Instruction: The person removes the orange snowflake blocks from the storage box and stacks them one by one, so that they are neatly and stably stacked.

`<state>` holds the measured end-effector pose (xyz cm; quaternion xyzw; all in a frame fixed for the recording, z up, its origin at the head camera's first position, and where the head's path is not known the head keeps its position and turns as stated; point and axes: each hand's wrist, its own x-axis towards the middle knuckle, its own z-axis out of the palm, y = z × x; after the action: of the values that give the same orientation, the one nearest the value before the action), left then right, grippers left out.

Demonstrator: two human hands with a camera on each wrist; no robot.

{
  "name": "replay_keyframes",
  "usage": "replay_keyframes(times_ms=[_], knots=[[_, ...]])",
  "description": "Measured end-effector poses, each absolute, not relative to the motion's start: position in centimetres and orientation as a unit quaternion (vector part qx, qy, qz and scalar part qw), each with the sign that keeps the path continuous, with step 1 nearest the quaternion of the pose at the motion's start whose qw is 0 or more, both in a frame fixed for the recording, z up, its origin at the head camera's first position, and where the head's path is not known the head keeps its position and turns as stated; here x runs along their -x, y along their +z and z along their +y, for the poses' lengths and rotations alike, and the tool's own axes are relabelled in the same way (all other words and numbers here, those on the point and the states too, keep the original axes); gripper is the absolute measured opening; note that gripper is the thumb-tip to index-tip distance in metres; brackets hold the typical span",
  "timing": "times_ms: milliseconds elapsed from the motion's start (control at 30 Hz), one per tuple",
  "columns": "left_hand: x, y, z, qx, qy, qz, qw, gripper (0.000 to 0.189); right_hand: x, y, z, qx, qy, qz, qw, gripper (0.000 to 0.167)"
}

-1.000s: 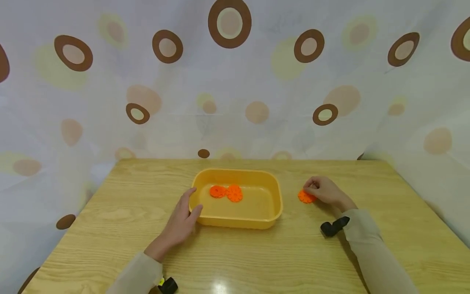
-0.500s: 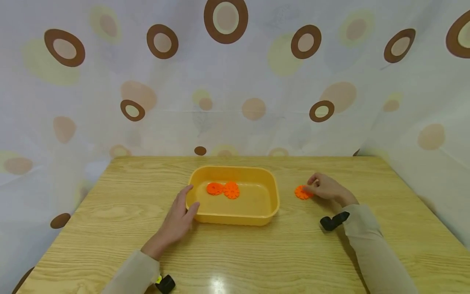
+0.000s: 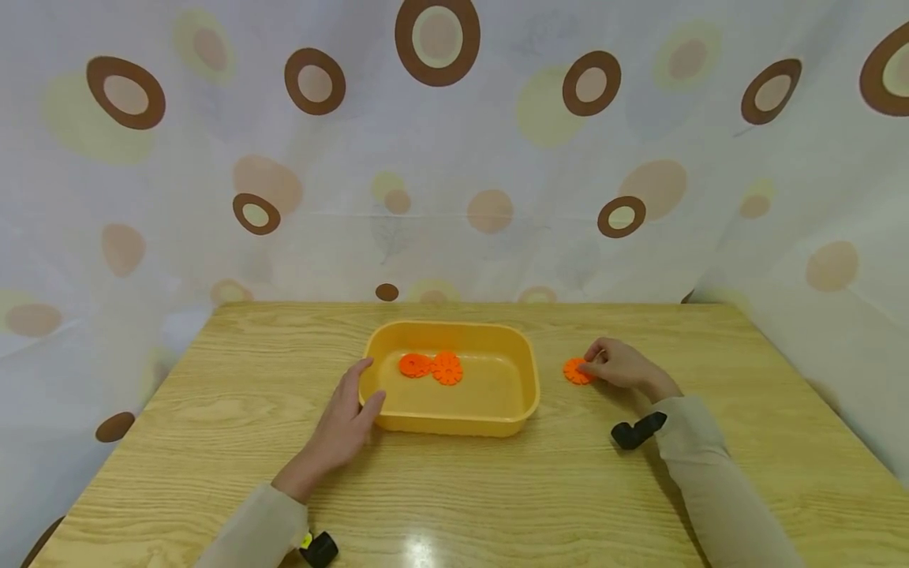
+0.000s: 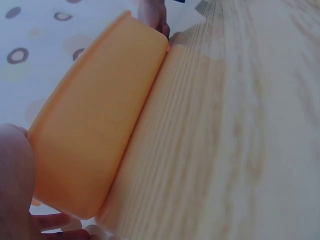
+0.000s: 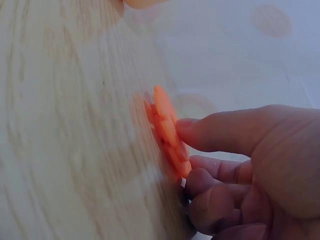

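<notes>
My left hand (image 3: 339, 422) grips the left end of a yellow plastic bin (image 3: 454, 426), with the thumb at its front rim and the fingers along its end. Inside the bin lie orange notched discs (image 3: 447, 368), toward its left half. To the right of the bin, my right hand (image 3: 621, 367) pinches another orange notched disc (image 3: 577, 371) low over the table. From the right wrist view, the thumb presses on the face of the disc (image 5: 167, 122), and the other fingers curl at its lower edge. A second orange layer shows behind it, on the table side.
The wooden table (image 3: 461, 489) runs back to a hanging cloth (image 3: 454, 158) with brown and beige circles. Cloth also flanks both sides. Black wrist cameras (image 3: 637, 431) sit below the beige sleeves (image 3: 717, 473).
The right hand and its disc have shifted slightly left, toward the bin. The head view has tilted a little. The left hand keeps its place on the bin.
</notes>
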<state>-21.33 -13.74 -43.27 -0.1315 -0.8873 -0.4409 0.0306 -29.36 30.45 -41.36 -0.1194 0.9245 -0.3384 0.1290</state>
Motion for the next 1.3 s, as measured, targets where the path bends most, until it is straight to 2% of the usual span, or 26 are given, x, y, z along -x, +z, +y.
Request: replay_keyframes(times_ms=[167,433,633,1000,1300], knots=[[21.5,-43.1,-13.6,0.129,-0.442,-0.887,0.032,0.055,29.2,-41.2,30.6,0.151,-0.363,0.911,0.12,0.035],[21.0,-43.0,-13.8,0.122,-0.449,-0.885,0.034,0.055,29.7,-41.3,29.6,0.118,-0.332,0.93,0.109,0.029],[20.9,-43.1,-13.8,0.132,-0.447,-0.884,0.044,0.054,30.0,-41.7,30.4,0.096,-0.363,0.918,0.124,0.028],[21.2,-43.3,-13.6,0.136,-0.454,-0.879,0.05,0.054,29.9,-40.8,30.1,0.112,-0.454,0.876,0.118,0.039],[21.1,-43.3,-13.5,0.135,-0.455,-0.879,0.052,0.053,29.8,-40.0,28.3,0.138,-0.484,0.859,0.093,0.037]])
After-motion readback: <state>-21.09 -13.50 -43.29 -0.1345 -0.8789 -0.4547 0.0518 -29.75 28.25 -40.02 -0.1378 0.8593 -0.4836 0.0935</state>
